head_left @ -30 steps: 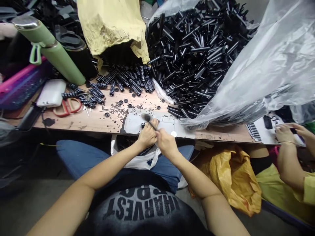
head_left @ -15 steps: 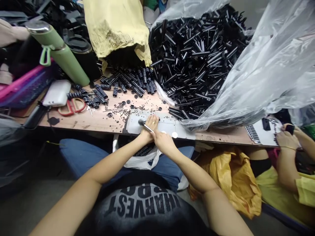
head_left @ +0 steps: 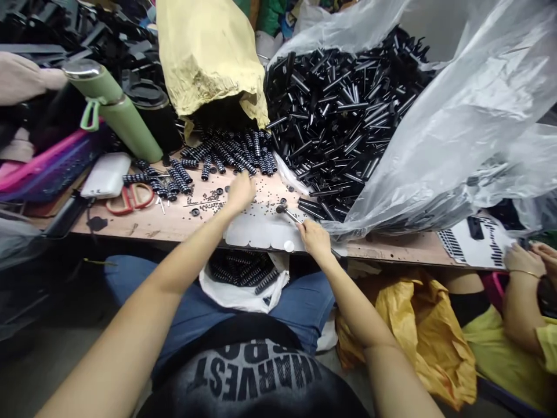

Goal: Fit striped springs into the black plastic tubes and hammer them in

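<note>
My right hand (head_left: 315,238) is closed around a hammer-like tool (head_left: 292,216) with a metal shaft and a small dark head, held over the right part of the white plate (head_left: 248,229). Farther up the table, my left hand (head_left: 242,191) reaches to the near edge of a heap of black ridged tubes (head_left: 230,148). Its fingers are curled together, and anything between them is hidden. Small dark beads (head_left: 209,204) and black rings (head_left: 195,212) lie scattered left of the plate. A white bag (head_left: 237,299) between my knees holds more ridged tubes.
A large clear plastic bag (head_left: 435,145) spills black tubular parts (head_left: 343,110) at the back right. A yellow sack (head_left: 209,58), green bottle (head_left: 126,125), white box (head_left: 105,175) and red scissors (head_left: 129,198) stand or lie leftward. A co-worker's hands (head_left: 524,261) work at far right.
My left hand has lifted off the white plate and moved up to the ridged tubes. My right hand has shifted right with the tool. The bag between my knees is now more visible.
</note>
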`<action>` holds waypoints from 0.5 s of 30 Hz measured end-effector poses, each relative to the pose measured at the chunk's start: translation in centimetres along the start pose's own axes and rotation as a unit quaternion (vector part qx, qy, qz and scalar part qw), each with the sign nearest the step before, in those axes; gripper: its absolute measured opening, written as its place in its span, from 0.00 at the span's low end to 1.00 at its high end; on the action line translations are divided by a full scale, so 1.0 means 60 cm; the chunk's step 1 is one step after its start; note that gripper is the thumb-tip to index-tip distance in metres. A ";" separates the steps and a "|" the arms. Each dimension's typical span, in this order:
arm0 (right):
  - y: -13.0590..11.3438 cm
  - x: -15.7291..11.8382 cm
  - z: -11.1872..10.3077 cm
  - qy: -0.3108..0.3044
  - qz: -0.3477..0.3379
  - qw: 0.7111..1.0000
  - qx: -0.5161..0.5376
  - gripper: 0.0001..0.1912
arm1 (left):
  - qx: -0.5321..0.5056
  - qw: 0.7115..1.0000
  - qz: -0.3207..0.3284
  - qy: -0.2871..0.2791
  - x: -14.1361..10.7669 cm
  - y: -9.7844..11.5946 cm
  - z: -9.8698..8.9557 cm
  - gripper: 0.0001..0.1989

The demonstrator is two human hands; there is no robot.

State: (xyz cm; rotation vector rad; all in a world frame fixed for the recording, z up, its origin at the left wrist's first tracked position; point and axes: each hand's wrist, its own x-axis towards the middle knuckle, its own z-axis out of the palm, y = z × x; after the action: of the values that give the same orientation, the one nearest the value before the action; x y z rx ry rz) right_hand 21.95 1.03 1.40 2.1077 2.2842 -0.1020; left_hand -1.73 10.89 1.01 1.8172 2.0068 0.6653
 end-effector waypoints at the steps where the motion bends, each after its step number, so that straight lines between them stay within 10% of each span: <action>1: 0.002 0.009 0.004 0.014 -0.009 1.000 -0.003 0.18 | 0.011 0.998 -0.052 0.025 0.049 -0.005 -0.001 0.20; 5: 0.015 0.054 0.002 0.069 -0.009 0.997 -0.029 0.14 | 0.035 0.985 -0.172 -0.002 0.168 -0.008 0.016 0.24; 11: 0.045 0.105 -0.013 0.091 -0.003 0.984 0.154 0.12 | 0.036 0.996 -0.078 -0.019 0.121 -0.002 0.022 0.21; 13: 0.038 0.107 -0.016 0.120 0.021 0.911 0.395 0.11 | -0.067 0.996 -0.057 -0.007 0.085 0.002 0.014 0.22; 15: 0.018 0.102 -0.019 0.082 0.055 0.778 0.620 0.14 | -0.238 0.967 -0.082 -0.033 0.044 0.015 0.004 0.21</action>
State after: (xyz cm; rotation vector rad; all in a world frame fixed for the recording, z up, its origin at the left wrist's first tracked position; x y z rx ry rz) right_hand 22.58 7.29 2.09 2.6967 2.3973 -1.9717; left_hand -1.17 13.61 1.42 1.3586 1.7397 0.9267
